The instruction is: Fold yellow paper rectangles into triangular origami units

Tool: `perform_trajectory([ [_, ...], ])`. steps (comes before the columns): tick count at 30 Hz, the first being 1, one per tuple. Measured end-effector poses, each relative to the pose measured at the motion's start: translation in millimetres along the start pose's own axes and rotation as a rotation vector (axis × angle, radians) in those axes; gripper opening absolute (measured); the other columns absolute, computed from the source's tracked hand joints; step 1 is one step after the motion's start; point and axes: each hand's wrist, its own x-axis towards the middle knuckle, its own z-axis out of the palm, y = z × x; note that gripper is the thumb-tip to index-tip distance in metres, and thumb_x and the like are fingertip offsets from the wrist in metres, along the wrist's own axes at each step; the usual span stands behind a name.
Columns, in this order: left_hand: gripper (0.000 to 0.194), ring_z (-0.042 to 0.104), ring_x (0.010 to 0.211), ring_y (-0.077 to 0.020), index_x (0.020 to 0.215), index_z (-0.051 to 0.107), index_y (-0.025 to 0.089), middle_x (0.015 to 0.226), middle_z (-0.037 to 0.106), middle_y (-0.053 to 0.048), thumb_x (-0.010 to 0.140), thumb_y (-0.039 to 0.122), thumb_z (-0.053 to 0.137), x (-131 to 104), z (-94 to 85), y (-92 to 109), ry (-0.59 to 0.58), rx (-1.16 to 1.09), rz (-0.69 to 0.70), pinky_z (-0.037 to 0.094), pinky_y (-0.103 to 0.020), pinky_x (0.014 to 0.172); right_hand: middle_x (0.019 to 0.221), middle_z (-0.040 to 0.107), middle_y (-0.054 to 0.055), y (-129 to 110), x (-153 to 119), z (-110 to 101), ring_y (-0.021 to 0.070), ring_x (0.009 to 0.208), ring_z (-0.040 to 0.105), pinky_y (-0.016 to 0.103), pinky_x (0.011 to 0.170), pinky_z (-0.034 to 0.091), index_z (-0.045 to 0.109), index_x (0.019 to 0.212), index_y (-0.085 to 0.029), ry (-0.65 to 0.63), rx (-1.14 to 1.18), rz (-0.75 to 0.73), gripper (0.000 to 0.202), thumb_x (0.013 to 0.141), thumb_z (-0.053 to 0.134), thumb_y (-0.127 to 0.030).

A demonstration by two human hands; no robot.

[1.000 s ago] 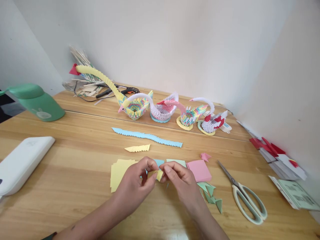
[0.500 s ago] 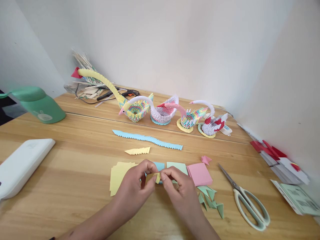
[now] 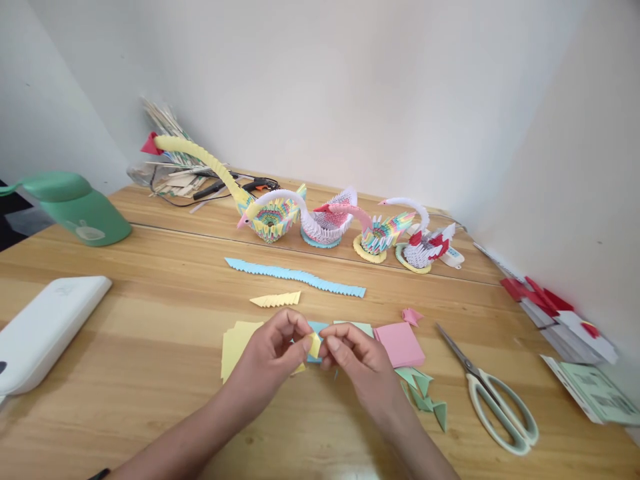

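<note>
- Left hand (image 3: pixel 273 348): thumb and forefinger pinched on a small folded yellow paper (image 3: pixel 315 345), between the hands.
- Right hand (image 3: pixel 363 359): fingertips nearly closed at its other side; grip unclear.
- The paper has just turned, suggesting folding continues.
- Beyond the hands: yellow strip (image 3: pixel 276 300), then blue strip (image 3: pixel 295 275).

On the wooden table (image 3: pixel 165 327): scissors (image 3: pixel 477 377), pink paper stack (image 3: pixel 400 345), blue strip (image 3: pixel 295 274), green bottle (image 3: pixel 83 210).
</note>
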Motion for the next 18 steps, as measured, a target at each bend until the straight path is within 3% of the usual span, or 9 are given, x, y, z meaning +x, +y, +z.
perform_trajectory([
  [3, 0.012, 0.051, 0.063, -0.0108, 0.077, 0.047, 0.019, 0.068, 0.053, 0.004, 0.079, 0.028, 0.055, 2.0, -0.3, 0.0, -0.031, -0.138, -0.053, 0.038, -0.021, 0.056, 0.068, 0.063, 0.000, 1.8, 1.8, 0.5, 0.0130, 0.063, 0.056, 0.024, 0.063, 0.043, 0.063, 0.083, -0.016, -0.022, 0.067, 0.048, 0.021, 0.078, 0.063, -0.037],
  [6, 0.010, 0.051, 0.063, -0.0109, 0.078, 0.048, 0.019, 0.069, 0.054, 0.003, 0.078, 0.026, 0.056, 2.4, 0.2, -2.1, -0.039, -0.134, -0.040, 0.038, -0.021, 0.057, 0.062, 0.061, -0.001, 2.9, 2.6, 2.2, 0.0124, 0.060, 0.054, 0.023, 0.061, 0.041, 0.063, 0.074, -0.017, -0.013, 0.084, 0.043, 0.022, 0.077, 0.064, -0.038],
  [12, 0.002, 0.051, 0.065, -0.0116, 0.078, 0.050, 0.019, 0.069, 0.054, 0.003, 0.079, 0.019, 0.052, -0.2, 1.3, -4.9, 0.010, 0.070, 0.057, 0.040, -0.022, 0.058, 0.062, 0.058, -0.001, 3.2, 1.5, 3.2, 0.0125, 0.060, 0.051, 0.023, 0.058, 0.038, 0.061, 0.073, -0.016, -0.010, 0.027, 0.045, 0.022, 0.077, 0.063, -0.037],
  [18, 0.005, 0.054, 0.068, -0.0131, 0.077, 0.052, 0.020, 0.075, 0.059, 0.001, 0.078, 0.016, 0.049, -4.1, 3.3, -2.4, -0.013, 0.256, 0.116, 0.043, -0.023, 0.061, 0.058, 0.047, -0.005, 0.7, -0.8, 5.3, 0.0106, 0.055, 0.041, 0.022, 0.052, 0.032, 0.055, 0.066, -0.018, 0.081, -0.158, -0.050, 0.023, 0.077, 0.062, -0.036],
])
